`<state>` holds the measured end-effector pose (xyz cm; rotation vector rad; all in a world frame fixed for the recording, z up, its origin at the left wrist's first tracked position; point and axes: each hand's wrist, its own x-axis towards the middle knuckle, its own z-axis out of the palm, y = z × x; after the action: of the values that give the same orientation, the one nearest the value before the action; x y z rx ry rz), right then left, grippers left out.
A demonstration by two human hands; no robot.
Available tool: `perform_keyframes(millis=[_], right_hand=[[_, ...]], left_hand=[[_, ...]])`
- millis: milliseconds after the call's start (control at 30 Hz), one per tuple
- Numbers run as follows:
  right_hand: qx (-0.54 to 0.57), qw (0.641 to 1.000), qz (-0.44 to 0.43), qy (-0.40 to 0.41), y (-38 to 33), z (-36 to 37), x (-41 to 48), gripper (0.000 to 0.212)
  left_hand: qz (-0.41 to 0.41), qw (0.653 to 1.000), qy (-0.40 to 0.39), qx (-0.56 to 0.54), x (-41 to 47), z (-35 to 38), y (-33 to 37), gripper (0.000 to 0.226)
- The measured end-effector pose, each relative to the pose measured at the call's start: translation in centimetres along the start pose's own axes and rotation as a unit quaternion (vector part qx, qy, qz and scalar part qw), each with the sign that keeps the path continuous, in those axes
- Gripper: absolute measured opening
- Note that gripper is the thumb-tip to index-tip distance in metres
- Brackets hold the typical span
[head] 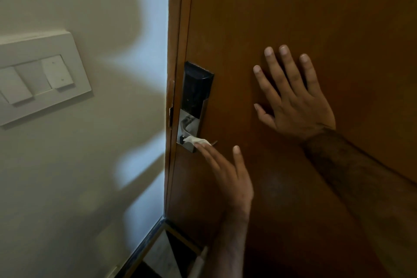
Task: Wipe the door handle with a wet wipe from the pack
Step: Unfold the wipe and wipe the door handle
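Observation:
A brown door (293,7) carries a lock plate (196,88), black on top and chrome below, with the chrome door handle (188,123) on its lower part. A small white wet wipe (198,141) lies against the bottom end of the chrome plate. The fingertips of my left hand (228,171) press the wipe there, thumb raised apart. My right hand (293,97) rests flat on the door to the right of the lock, fingers spread, holding nothing. The wipe pack is not in view.
A white switch panel (38,79) sits on the pale wall to the left. The door frame (173,52) runs down beside the lock. A dark skirting strip (146,239) and a whitish slanted object (200,262) show at the bottom.

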<state>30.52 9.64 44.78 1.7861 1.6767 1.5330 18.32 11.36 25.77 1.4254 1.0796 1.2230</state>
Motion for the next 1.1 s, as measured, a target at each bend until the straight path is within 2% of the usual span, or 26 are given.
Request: perform_keyframes(millis=[200,267,367,467,600,667,833,967,1100], right_hand=[[-0.011,1.000,0.000,0.004,0.0,0.1,0.0,0.082],[-0.010,1.000,-0.001,0.000,0.0,0.1,0.0,0.083],[-0.012,1.000,-0.001,0.001,0.0,0.0,0.0,0.082],[-0.011,1.000,0.000,0.000,0.0,-0.1,0.0,0.082],[-0.012,1.000,0.002,-0.004,-0.1,-0.2,0.1,0.083],[-0.015,1.000,0.002,-0.004,-0.1,-0.1,0.1,0.083],[-0.013,1.000,0.004,-0.002,0.0,0.0,0.1,0.083],[-0.013,1.000,0.003,-0.011,0.0,-0.1,0.1,0.083],[-0.001,1.000,0.002,-0.017,0.0,-0.5,0.2,0.084]], left_hand=[[-0.052,0.995,0.052,-0.071,6.6,-1.9,0.2,0.082],[-0.055,0.997,0.047,-0.029,4.8,-1.1,1.1,0.085],[-0.010,1.000,-0.005,-0.019,-0.4,-0.1,1.0,0.087],[-0.009,0.999,-0.028,-0.017,1.2,-1.2,0.1,0.088],[-0.041,0.998,0.014,-0.038,5.4,-2.2,0.7,0.084],[-0.045,0.999,0.020,-0.011,4.0,-1.8,1.4,0.085],[-0.005,0.999,-0.044,-0.029,-0.1,-1.4,0.7,0.087],[-0.058,0.998,0.012,-0.023,4.7,-2.1,1.0,0.088],[-0.054,0.998,0.020,-0.019,1.4,-0.5,2.0,0.090]])
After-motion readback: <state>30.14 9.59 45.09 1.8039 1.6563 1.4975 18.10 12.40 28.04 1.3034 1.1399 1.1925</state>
